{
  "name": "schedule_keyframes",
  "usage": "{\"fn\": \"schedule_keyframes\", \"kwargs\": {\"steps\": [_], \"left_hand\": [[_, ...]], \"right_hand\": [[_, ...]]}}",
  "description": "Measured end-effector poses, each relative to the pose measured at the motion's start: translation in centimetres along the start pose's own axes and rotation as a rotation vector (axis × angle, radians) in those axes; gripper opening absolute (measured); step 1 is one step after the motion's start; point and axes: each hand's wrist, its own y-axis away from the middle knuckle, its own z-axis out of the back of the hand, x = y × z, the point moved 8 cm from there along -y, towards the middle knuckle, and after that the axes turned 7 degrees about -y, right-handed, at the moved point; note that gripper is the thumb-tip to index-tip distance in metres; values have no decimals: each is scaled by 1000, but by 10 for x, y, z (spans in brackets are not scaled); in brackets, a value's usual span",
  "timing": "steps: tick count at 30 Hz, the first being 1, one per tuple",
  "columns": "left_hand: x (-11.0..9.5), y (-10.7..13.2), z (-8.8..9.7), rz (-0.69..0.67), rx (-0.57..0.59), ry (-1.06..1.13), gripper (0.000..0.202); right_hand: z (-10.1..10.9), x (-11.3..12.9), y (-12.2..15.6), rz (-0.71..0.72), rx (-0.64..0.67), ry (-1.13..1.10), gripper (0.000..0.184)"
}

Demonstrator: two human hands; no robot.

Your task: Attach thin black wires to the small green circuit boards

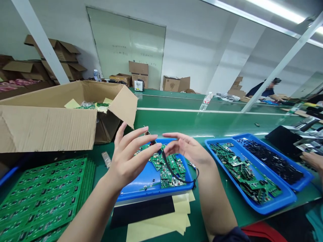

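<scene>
1. We are working with our left hand (133,161) and our right hand (188,148) raised over a blue plastic tray (151,196) of small green circuit boards (168,168). A thin black cable (174,173) is looping across the boards, between the hands.
2. Our left fingers (136,143) are standing spread apart, while our right fingers (176,137) are lying closer together and curving toward them. We cannot tell whether either hand is clamping the cable.
3. The boards are likely handling as light, stiff and brittle pieces, best taken by their edges, clear of the soldered components. The cable is looking soft and limp, so it needs gathering rather than pushing.
4. We are counting two hands, one cable and three blue trays, including a tray of stacked circuit boards (267,208) and a tray of black parts (306,179). The small boards are overlapping too much to count.
5. A stack of large green PCB panels (42,198) is lying to our left, beside an open cardboard box (47,131).
</scene>
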Motion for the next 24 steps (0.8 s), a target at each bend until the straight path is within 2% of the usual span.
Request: {"fn": "schedule_keyframes", "kwargs": {"steps": [2,5,9,12,24], "left_hand": [[1,2,-3,1,24,-14,32],[4,4,-3,18,18,-11,32],[0,3,-3,-15,15,33,29],[-2,3,-7,-41,32,57,30],[-1,8,-14,-50,19,-41,34]], "right_hand": [[-21,-2,2,-10,25,-13,48],[-33,-1,5,28,-77,-32,47],[-28,1,2,95,-172,-142,39],[-24,0,0,63,-188,-222,36],[-28,5,2,153,-311,-295,36]]}}
